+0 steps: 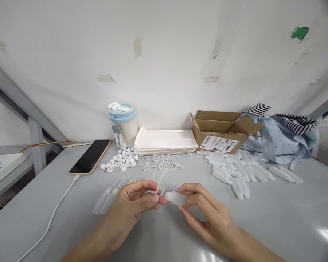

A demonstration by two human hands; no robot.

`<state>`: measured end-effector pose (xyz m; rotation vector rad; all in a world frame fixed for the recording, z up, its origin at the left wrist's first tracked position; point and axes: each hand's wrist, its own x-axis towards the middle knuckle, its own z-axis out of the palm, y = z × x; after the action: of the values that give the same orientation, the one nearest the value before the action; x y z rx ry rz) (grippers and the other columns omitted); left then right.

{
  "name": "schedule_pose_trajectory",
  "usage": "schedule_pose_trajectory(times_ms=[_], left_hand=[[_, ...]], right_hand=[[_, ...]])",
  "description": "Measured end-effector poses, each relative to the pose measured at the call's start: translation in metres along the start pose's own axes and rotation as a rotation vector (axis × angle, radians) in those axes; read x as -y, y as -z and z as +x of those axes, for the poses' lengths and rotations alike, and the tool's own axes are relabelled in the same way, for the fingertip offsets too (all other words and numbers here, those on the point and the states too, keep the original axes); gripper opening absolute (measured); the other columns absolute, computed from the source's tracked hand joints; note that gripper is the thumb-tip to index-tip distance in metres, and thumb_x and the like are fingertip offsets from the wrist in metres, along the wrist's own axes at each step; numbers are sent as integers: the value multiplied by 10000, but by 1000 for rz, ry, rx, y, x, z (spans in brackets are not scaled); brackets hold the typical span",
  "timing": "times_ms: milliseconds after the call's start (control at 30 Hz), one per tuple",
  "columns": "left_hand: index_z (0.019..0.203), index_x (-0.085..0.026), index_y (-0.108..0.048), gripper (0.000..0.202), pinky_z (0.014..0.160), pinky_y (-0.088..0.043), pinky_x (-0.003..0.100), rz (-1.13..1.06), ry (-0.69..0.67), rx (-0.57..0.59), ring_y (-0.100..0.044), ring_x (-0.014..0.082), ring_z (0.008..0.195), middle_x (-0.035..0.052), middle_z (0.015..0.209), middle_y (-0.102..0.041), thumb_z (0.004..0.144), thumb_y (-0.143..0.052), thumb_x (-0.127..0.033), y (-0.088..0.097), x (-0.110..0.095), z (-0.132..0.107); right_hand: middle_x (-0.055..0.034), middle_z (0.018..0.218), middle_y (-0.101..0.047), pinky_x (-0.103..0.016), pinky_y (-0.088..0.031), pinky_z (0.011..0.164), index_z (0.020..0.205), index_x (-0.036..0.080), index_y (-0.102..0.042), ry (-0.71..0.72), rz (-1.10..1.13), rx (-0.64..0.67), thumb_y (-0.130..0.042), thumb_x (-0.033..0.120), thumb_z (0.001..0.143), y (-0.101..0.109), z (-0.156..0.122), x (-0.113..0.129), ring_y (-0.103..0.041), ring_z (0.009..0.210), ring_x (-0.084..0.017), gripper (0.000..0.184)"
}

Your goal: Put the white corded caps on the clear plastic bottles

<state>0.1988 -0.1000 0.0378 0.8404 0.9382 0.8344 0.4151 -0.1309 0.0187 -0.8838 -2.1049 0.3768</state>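
Observation:
My left hand (135,203) pinches a thin white cord (160,179) between thumb and fingers; the cord loops up towards the pile of white cords (162,162) behind it. In my right hand (207,213) is a small translucent plastic bottle (176,198), held on its side with its neck pointing left at the cord. A small gap separates the bottle's neck from the left fingertips. Left of my left hand, several bottles with cords at their necks (106,199) lie partly hidden behind it. More translucent bottles (239,169) are heaped at the right.
A pile of small white caps (121,160) sits by a phone (90,157) with its charging cable (56,211). Along the wall stand a lidded cup (128,127), a stack of white packets (166,140), an open cardboard box (221,133) and blue fabric (284,134).

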Motion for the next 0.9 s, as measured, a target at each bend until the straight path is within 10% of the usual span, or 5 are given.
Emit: schedule_pose_trajectory(times_ms=[900], left_hand=[[851, -204, -692, 165, 589, -478, 212, 195, -100, 143, -601, 125, 649, -14, 660, -643, 774, -729, -346, -4, 14, -3]], right_hand=[[-63, 976, -644, -257, -531, 725, 960, 234, -443, -66, 155, 111, -515, 66, 882, -4, -1, 5, -631, 827, -147, 199]])
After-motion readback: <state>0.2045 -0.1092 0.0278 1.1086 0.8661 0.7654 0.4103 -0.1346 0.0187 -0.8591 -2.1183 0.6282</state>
